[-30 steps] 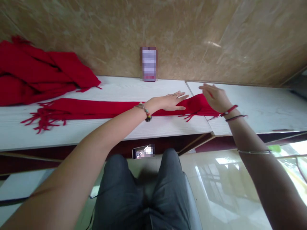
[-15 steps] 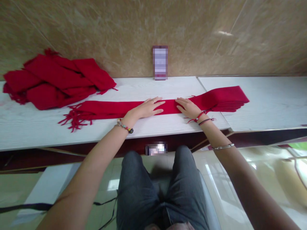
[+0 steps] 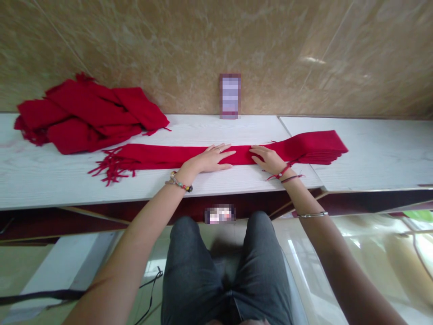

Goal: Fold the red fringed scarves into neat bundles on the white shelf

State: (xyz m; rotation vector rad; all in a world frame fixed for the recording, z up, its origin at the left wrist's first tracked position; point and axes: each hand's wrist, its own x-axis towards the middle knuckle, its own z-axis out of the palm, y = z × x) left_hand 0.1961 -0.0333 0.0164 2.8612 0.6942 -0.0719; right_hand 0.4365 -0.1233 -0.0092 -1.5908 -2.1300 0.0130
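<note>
A long red scarf (image 3: 162,155) lies flat across the white table, its fringe spread at the left end. My left hand (image 3: 214,159) rests on it near the middle, fingers spread and flat. To the right, my right hand (image 3: 269,159) also lies on the red cloth with its fingers stretched out, the palm partly over the near edge. Beyond that hand, the right end runs onto a neat stack of folded red layers (image 3: 320,146). How the layers join the flat length is partly hidden by my right hand and wrist.
A loose heap of red scarves (image 3: 91,117) sits at the back left of the white table (image 3: 372,155). A phone (image 3: 230,97), blurred out, leans upright against the marbled wall (image 3: 162,49). Under the tabletop is a dark red shelf (image 3: 142,210); another blurred object (image 3: 219,214) shows there.
The view has shifted slightly. My right hand's fingers have drawn in a little on the cloth; my left hand stays flat on the scarf.
</note>
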